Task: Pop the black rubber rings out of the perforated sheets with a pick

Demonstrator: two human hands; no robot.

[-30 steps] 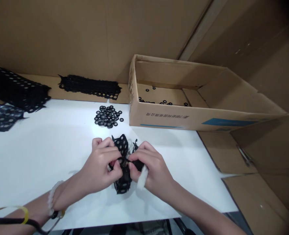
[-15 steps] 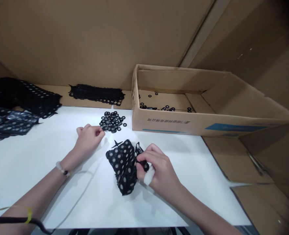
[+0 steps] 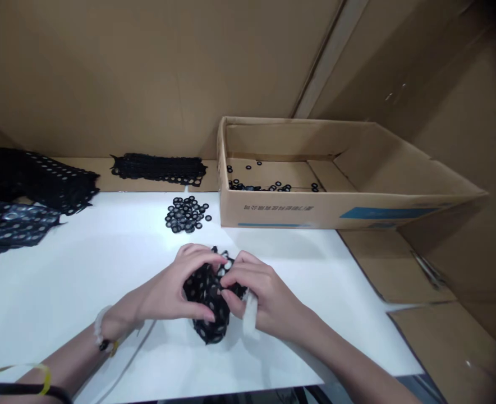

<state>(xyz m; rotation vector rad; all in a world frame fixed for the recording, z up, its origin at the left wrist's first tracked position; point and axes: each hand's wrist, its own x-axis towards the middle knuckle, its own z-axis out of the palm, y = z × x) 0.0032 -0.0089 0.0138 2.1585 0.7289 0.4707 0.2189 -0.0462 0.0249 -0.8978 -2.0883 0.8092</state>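
On the white, flat-topped bench [image 3: 83, 292], nearest the wearer, a black, rubbery-looking sheet dotted with pale round spots [image 3: 210, 294] was bunched up between the two bare hands. The left hand [image 3: 170, 289] curved around its left side, thumb and forefinger spread well apart. The right hand [image 3: 265, 294], with a white wrap [image 3: 250, 313] on one finger, had its thumb and fingers pinching the sheet's right part; whether a loose ring sat in that pinch could not be made out. The sheet looked light, soft and limp, apt to fold rather than stand stiff, and its narrow webs seemed tearable. A broad hold on one side, with a fine pinch close beside a spot, appeared the surest grip. Beyond lay a loose pile of small black rings [image 3: 186, 213], then the open brown cardboard box [image 3: 273, 207], and, against the back wall, a stack of black perforated strips [image 3: 157, 167].
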